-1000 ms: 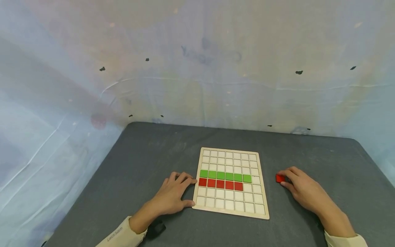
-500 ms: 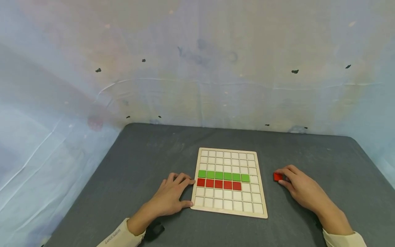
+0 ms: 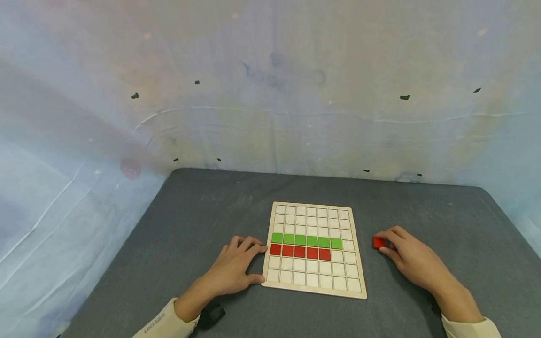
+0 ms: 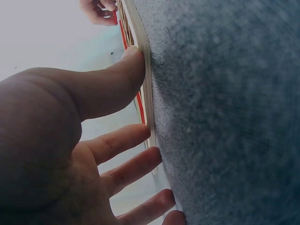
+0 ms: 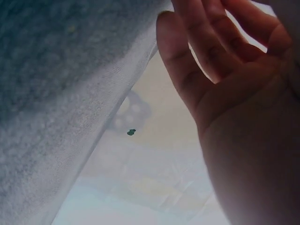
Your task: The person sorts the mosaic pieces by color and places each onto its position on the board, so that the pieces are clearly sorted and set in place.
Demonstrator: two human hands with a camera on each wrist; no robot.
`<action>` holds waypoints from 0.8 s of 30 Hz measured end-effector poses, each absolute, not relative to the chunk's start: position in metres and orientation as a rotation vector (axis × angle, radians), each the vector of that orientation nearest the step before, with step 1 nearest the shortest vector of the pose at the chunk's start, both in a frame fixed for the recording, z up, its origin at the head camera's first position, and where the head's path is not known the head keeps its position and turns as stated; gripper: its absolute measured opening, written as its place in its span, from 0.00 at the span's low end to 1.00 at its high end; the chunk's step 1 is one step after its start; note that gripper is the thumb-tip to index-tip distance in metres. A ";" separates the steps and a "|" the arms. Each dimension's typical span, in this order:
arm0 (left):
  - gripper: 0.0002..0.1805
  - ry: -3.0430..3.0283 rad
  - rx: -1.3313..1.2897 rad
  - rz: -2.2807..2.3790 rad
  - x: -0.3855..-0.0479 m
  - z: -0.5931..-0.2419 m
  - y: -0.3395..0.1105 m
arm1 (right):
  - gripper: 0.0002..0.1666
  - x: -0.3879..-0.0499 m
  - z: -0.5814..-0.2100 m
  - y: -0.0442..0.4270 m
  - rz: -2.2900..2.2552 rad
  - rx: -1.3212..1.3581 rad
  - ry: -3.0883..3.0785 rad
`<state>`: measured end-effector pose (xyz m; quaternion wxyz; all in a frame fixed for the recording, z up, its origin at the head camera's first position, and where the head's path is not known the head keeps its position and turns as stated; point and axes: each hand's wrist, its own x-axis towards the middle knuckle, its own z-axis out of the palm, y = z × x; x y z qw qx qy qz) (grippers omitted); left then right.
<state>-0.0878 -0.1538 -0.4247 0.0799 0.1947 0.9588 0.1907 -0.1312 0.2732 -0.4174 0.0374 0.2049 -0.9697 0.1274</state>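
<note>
A pale wooden grid board [image 3: 314, 292] lies flat on the dark table, with a row of green square tiles [image 3: 312, 241] and, just nearer, a row of red square tiles [image 3: 299, 251] in its cells. My left hand [image 3: 234, 268] rests at the board's left side, thumb and fingertips touching its edge; the left wrist view shows these fingers [image 4: 126, 140] spread along the rim. To the right of the board, apart from it, my right hand [image 3: 416, 258] pinches a red tile [image 3: 378, 242] between thumb and fingers. In the right wrist view that tile is hidden.
The dark grey tabletop [image 3: 220, 202] extends around the board on all sides. Behind it hangs a pale patterned cloth backdrop [image 3: 296, 94], which also closes off the left. A small black object [image 3: 212, 315], partly hidden, is beneath my left wrist.
My right hand has shifted slightly left with the red tile, a little nearer the board. The left hand and board stay together; the head view has shifted slightly.
</note>
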 end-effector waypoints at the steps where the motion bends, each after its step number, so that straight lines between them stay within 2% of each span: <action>1: 0.34 2.869 0.583 0.570 -0.088 -0.425 -0.154 | 0.17 -0.131 -0.417 0.273 0.392 0.630 -2.977; 24: 0.35 2.872 0.578 0.589 -0.089 -0.424 -0.155 | 0.17 -0.126 -0.418 0.257 0.408 0.703 -2.942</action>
